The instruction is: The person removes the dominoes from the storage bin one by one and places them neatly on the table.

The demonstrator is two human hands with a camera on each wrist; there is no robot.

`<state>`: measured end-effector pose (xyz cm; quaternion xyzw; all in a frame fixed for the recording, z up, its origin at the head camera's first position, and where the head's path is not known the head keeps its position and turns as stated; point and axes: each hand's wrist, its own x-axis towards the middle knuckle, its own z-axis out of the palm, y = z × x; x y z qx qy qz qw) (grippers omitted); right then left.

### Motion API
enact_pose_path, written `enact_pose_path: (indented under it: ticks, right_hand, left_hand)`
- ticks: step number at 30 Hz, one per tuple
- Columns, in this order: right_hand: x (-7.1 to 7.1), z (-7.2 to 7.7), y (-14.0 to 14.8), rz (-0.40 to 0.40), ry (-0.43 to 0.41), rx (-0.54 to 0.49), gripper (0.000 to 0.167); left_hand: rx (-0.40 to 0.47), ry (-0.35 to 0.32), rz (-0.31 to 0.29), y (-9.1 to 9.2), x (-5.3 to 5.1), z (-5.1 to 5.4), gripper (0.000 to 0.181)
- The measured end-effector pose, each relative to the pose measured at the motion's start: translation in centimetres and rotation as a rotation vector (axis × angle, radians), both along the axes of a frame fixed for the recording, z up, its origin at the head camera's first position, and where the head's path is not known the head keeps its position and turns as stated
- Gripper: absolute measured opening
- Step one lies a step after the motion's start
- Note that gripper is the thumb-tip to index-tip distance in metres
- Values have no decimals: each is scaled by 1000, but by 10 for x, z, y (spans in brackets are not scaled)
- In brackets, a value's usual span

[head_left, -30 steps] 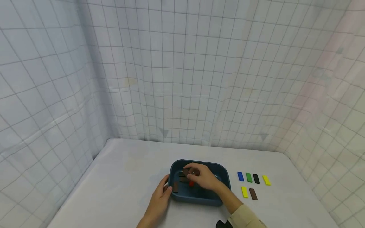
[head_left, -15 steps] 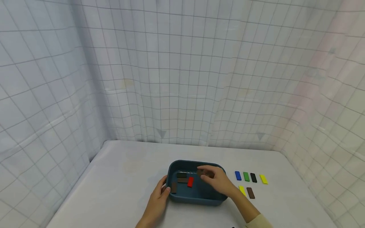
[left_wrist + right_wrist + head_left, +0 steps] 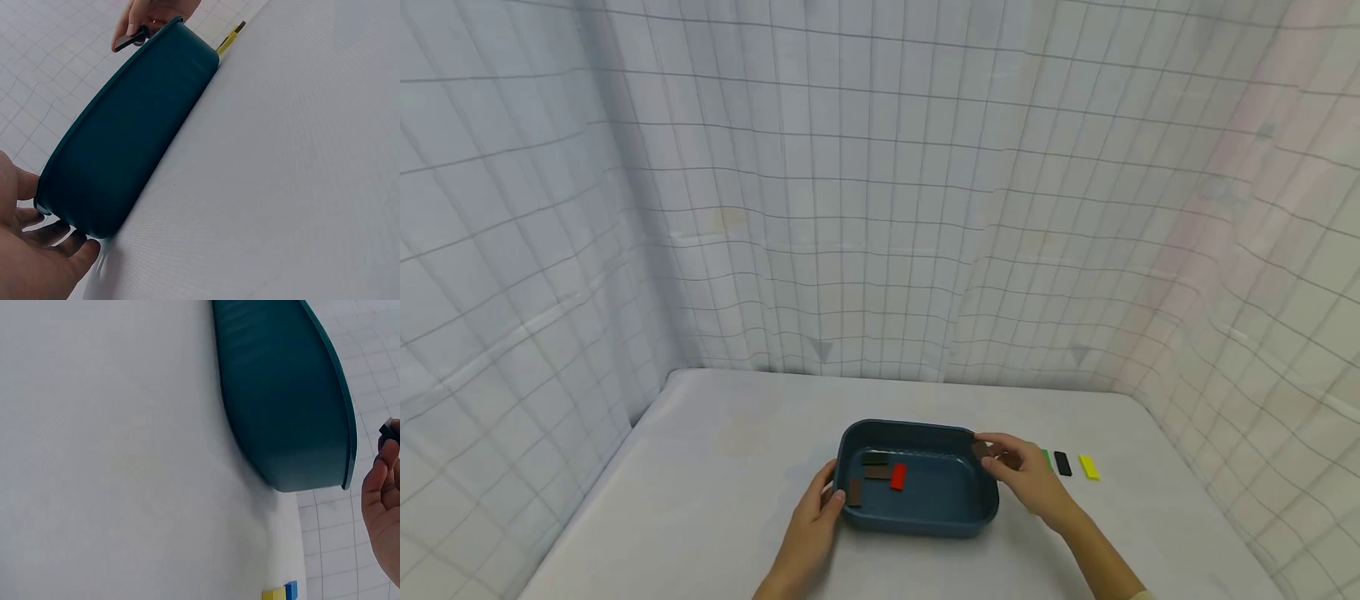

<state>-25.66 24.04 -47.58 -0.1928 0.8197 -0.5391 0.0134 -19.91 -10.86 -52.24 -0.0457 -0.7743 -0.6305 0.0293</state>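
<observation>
My left hand (image 3: 808,525) grips the left end of a dark teal plastic tub (image 3: 917,525), thumb near the rim and fingers on the outer wall. Inside the tub, toward its left, lie a red block (image 3: 898,477), a brown block (image 3: 877,472), a second brown block (image 3: 855,492) and a very dark block (image 3: 875,458), all small, flat and rectangular. At the tub's right rim my right hand (image 3: 1033,483) pinches a brown block (image 3: 982,451) above the rim. More brown shows between its fingers; whether that is another block I cannot tell.
Right of the tub, a green block (image 3: 1047,458), partly covered by my right hand, a black block (image 3: 1063,463) and a yellow block (image 3: 1088,467) lie on the white table (image 3: 737,450). A blue block (image 3: 291,590) shows in the right wrist view. Gridded white curtains (image 3: 880,208) surround the table.
My right hand has moved right, from over the tub's middle to its right rim, carrying the brown block and uncovering the red one. My left hand stays on the tub.
</observation>
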Motion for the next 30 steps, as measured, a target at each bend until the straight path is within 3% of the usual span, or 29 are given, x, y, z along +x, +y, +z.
enact_pose_path:
  ticks: [12, 16, 30]
  right_hand:
    - [6, -12, 38, -146, -26, 22, 41]
    - [8, -14, 46, -201, -70, 34, 42]
    - [14, -34, 80, -394, -124, 109, 40]
  left_hand:
    - [11, -46, 11, 2, 0, 3, 53]
    - [12, -55, 13, 2, 0, 4, 53]
    - [-7, -38, 6, 1, 0, 3, 53]
